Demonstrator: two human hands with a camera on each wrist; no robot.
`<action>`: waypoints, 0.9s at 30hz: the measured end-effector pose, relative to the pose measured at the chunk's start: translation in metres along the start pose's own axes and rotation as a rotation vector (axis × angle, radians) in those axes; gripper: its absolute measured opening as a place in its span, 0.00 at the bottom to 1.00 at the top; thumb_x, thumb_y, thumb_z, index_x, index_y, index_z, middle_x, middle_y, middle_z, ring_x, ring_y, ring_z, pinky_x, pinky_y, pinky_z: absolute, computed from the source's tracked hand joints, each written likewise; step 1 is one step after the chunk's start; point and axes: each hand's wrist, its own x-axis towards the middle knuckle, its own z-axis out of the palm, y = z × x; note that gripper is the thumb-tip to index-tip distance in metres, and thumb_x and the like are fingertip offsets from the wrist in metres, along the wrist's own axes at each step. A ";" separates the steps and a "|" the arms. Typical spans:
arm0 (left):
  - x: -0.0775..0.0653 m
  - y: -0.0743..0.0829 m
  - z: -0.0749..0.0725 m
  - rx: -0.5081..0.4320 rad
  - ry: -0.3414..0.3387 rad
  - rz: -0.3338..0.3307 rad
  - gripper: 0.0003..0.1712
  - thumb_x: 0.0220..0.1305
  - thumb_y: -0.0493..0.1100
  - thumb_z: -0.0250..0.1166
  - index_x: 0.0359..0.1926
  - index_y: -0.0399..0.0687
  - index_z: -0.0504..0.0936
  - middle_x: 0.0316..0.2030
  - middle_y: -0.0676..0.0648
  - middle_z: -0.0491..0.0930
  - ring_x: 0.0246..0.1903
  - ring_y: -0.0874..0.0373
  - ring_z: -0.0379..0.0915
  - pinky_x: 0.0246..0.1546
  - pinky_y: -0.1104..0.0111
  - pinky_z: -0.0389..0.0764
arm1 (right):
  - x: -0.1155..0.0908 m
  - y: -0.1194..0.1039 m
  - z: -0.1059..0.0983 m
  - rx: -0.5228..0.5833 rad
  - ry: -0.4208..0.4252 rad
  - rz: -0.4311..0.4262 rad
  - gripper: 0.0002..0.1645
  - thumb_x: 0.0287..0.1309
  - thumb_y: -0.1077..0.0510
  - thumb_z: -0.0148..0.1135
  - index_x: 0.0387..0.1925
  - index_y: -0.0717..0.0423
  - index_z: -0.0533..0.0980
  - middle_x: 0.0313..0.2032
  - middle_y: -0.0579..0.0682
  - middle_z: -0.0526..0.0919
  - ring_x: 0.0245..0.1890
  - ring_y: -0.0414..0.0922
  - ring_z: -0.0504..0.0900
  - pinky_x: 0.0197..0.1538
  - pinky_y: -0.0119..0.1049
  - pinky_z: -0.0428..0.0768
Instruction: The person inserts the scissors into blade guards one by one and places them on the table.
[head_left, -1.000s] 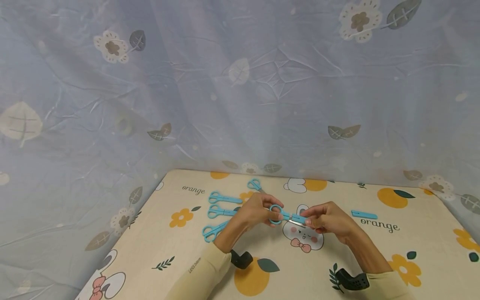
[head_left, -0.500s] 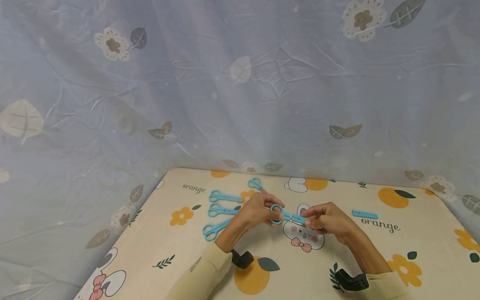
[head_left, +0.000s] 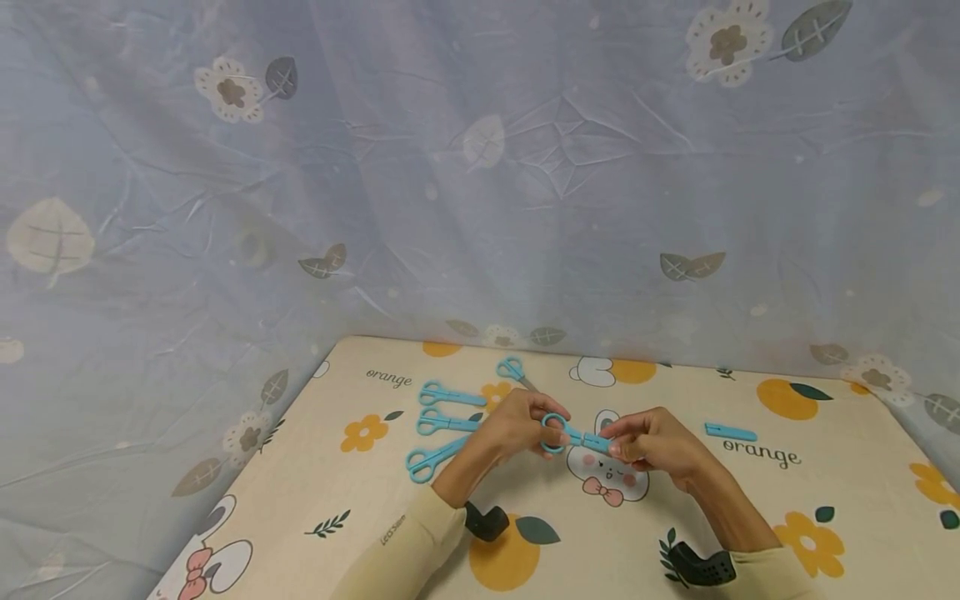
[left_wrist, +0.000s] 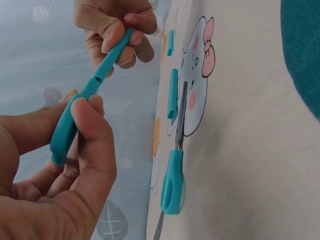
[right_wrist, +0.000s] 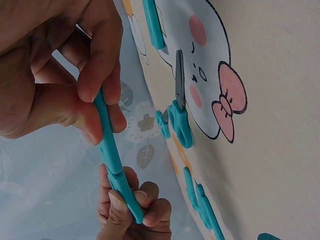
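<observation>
- Scissors [head_left: 574, 437] held above the printed tablecloth [head_left: 607, 558], between my hands.
- Left hand [head_left: 516, 427] pinches the handles [left_wrist: 65, 127]; right hand [head_left: 662, 443] pinches the blade cover [left_wrist: 111, 61].
- Best I keep both aligned, pressing straight.

Saw a grey-blue curtain [head_left: 480, 225] behind the worktop [head_left: 285, 558], creased in thin lines and printed with a white-petalled flower [head_left: 229, 90] at upper left, another bloom [head_left: 729, 42] at upper right and a large pale leaf [head_left: 51, 236]. Found prints on the worktop's cream surface too — a rabbit face [head_left: 632, 492] with a pink bow [head_left: 602, 492], a second rabbit [head_left: 234, 565] cut off at lower left, yellow flowers [head_left: 364, 432], and a big round fruit [head_left: 504, 557] nearest the viewer. Read "orange" twice in dark lettering [head_left: 761, 452] — once left, once right.
</observation>
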 end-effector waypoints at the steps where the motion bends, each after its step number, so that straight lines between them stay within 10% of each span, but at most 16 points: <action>1: 0.000 -0.001 0.000 -0.001 0.001 -0.001 0.13 0.64 0.26 0.73 0.48 0.39 0.89 0.27 0.47 0.84 0.26 0.57 0.85 0.28 0.66 0.91 | 0.000 0.000 0.000 -0.001 0.000 0.001 0.21 0.65 0.68 0.64 0.57 0.77 0.81 0.27 0.42 0.84 0.23 0.38 0.70 0.26 0.30 0.72; 27: -0.001 -0.001 0.001 0.043 -0.039 0.047 0.17 0.60 0.24 0.75 0.51 0.27 0.86 0.26 0.48 0.81 0.25 0.57 0.83 0.29 0.58 0.93 | 0.001 -0.003 0.008 -0.079 0.026 -0.008 0.20 0.58 0.72 0.63 0.53 0.74 0.84 0.29 0.47 0.88 0.25 0.41 0.75 0.26 0.34 0.77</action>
